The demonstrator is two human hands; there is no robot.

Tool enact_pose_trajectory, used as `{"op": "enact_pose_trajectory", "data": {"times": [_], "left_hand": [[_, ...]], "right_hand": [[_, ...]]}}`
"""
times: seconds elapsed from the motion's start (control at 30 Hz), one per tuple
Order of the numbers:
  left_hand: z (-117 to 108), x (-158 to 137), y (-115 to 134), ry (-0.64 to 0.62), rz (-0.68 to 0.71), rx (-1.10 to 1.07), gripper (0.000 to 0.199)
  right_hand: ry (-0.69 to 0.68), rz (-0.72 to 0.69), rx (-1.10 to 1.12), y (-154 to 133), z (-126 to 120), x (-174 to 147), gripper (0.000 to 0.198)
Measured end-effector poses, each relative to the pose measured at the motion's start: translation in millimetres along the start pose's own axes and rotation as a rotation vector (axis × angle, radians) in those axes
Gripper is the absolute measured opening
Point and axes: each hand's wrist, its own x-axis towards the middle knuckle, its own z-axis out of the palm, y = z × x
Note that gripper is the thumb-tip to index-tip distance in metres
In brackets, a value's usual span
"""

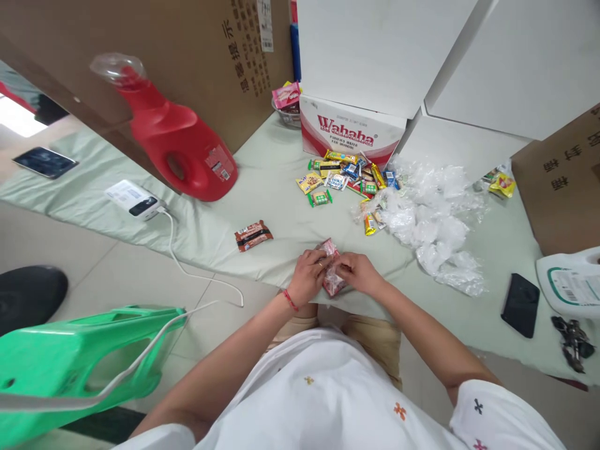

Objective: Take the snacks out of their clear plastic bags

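Observation:
A small red snack packet [334, 286] with clear plastic over it lies at the table's near edge, in front of my body. My left hand [307, 274], with a red string bracelet at the wrist, grips its left side. From the right, my right hand [360, 272] pinches the clear plastic on the packet with bent fingers. A brown wrapped snack [254, 235] rests to the left of my hands. Beyond them is a pile of small wrapped snacks [336, 181], with crumpled clear plastic bags [431, 228] on its right.
A red jug [182, 144] and a white power bank [134, 199] with a cable stand left. Behind the snacks is a Wahaha carton [351, 128]. A black phone [520, 305], keys [574, 344] and a white bottle [572, 281] lie right. A green stool [70, 350] is lower left.

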Motion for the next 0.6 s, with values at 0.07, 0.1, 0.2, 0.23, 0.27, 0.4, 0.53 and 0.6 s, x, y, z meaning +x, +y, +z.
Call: {"op": "enact_pose_trajectory", "data": {"times": [0.07,0.1,0.2,0.23,0.27,0.4,0.53,0.6], "left_hand": [[-4.6,-3.0,4.2,-0.018,0.036,-0.015,0.044],[-6.4,-4.8,6.9,-0.026,0.049,-0.016,0.045],[-7.8,-8.7,14.4,-0.021,0.015,0.016,0.044],[-6.8,-8.9,16.0,-0.01,-0.015,0.027,0.04],[-5.2,-8.6,17.0,0.001,-0.043,0.031,0.035],[2.0,-6.1,15.4,0.048,-0.058,-0.014,0.022],[6.6,-6.5,11.2,0.129,-0.027,-0.059,0.021],[8.0,-6.9,10.1,0.171,-0.007,-0.072,0.022]], "right_hand": [[0.052,0.131,0.05,-0.3,11.6,7.7,0.012],[0.073,0.179,0.076,-0.4,16.8,9.1,0.011],[0.164,0.245,0.126,0.8,27.2,7.0,0.008],[0.196,0.254,0.158,2.3,28.2,5.5,0.008],[0.215,0.265,0.21,4.5,27.7,4.0,0.011],[0.185,0.286,0.368,14.3,11.7,-2.5,0.027],[0.265,-0.102,-0.009,7.1,-15.1,-12.6,0.025],[0.134,-0.338,-0.188,-1.8,-24.1,-16.8,0.035]]}}
